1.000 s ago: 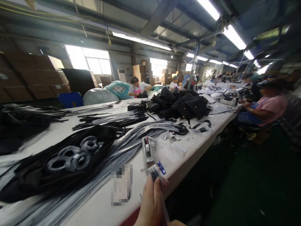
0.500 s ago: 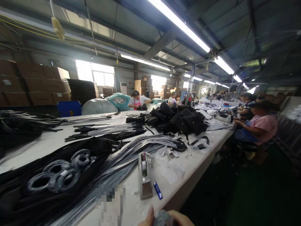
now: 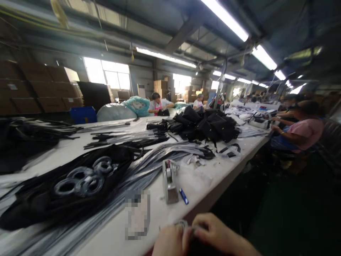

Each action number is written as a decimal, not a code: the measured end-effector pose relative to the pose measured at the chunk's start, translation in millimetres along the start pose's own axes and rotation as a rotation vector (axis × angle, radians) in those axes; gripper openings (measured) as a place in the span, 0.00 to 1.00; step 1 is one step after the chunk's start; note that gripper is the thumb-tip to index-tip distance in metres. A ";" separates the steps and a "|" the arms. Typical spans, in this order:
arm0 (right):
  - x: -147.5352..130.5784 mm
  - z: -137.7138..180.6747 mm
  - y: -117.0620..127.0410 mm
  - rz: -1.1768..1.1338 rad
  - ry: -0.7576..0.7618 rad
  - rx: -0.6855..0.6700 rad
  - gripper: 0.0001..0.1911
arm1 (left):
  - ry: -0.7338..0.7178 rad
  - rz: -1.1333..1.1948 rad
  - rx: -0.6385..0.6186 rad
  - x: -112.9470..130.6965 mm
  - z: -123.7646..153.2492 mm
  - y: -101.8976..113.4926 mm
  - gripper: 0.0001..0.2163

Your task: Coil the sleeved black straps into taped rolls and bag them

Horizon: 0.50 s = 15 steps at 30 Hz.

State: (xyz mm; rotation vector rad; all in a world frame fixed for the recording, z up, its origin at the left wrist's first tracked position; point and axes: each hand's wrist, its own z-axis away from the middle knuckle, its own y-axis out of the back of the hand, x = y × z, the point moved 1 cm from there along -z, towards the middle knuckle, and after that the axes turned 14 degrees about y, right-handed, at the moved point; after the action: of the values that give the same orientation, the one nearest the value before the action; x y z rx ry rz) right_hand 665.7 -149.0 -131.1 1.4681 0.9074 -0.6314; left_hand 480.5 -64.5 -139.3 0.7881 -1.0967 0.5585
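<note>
My left hand (image 3: 167,241) and my right hand (image 3: 215,233) meet at the bottom edge, just off the near rim of the long white table (image 3: 202,185). Both have their fingers pinched together on a small greyish strip (image 3: 182,224) that I cannot make out clearly. Just beyond them on the table stand a tape dispenser (image 3: 169,181) and a small blue lighter (image 3: 183,196).
Rolls of grey tape (image 3: 82,177) lie on black fabric at left, beside long grey strips (image 3: 149,167). A heap of black bags (image 3: 205,124) sits farther down. A seated person in pink (image 3: 301,129) works at right; two more people sit at the far end.
The view tipped up, then back down. Only my left hand showed a second ago, holding a strip upright; now both hands are together low in view, pinching it.
</note>
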 end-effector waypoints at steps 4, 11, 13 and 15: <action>18.6 -7.8 4.6 -0.048 -0.057 0.062 0.22 | 0.316 0.248 -0.483 -3.0 3.2 2.7 0.22; 24.9 -8.4 -46.4 -0.767 -0.209 0.096 0.40 | 0.683 0.979 -0.735 -8.3 -24.0 4.0 0.34; 17.7 -11.2 -59.5 -0.871 -0.199 0.134 0.36 | 0.655 1.104 -0.701 -5.5 -27.4 1.7 0.33; 12.4 -15.4 -68.3 -0.922 -0.202 0.137 0.31 | 0.606 1.215 -0.621 -5.3 -30.3 -1.7 0.31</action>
State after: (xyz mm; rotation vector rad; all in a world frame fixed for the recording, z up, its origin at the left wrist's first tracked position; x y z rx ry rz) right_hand 613.8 -134.8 -177.6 1.0143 1.3910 -1.5063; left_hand 496.8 -41.6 -151.9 -0.6679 -0.9863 1.2665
